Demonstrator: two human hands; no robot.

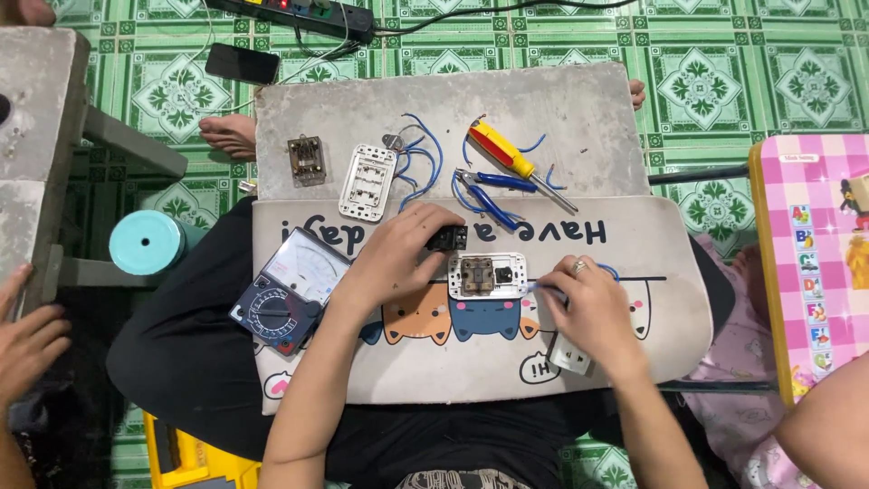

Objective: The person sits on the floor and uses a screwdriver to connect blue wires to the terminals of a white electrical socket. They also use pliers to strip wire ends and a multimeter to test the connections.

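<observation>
Switch frame (487,275) on mat, between both hands, left hand (398,258) touching.

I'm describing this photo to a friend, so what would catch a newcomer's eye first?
Two hands meet at mid-board: the left hand pinches a small black switch module, the right hand rests beside an open white switch frame. A red-and-yellow screwdriver and blue-handled pliers lie above, a dark blue dial multimeter at left.
</observation>
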